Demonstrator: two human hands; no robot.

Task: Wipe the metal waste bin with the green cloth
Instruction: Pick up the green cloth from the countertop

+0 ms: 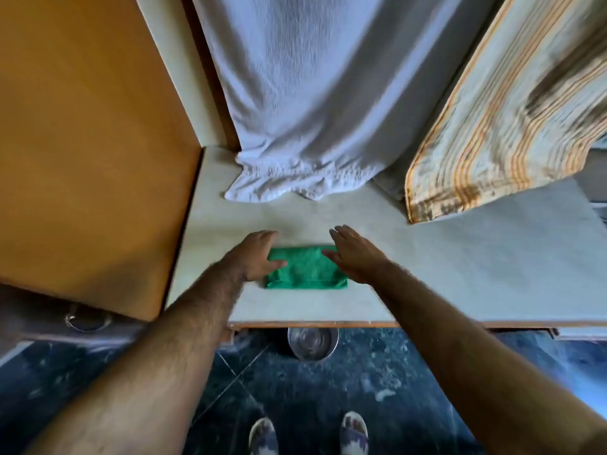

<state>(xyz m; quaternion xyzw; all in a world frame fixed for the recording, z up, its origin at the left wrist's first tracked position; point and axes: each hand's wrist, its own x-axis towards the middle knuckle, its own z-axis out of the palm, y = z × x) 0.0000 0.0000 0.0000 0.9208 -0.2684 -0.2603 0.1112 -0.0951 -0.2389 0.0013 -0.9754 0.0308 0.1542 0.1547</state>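
Note:
A folded green cloth lies flat on the pale table top, near its front edge. My left hand rests at the cloth's left end, fingers spread, thumb lying on the fabric. My right hand hovers over the cloth's right end, palm down and fingers apart. Neither hand has closed on the cloth. The round metal waste bin stands on the dark floor under the table's front edge, its far part hidden by the table.
A white towel and a striped orange cloth hang down onto the back of the table. An orange wooden panel walls off the left side. My two feet stand on the dark tiled floor.

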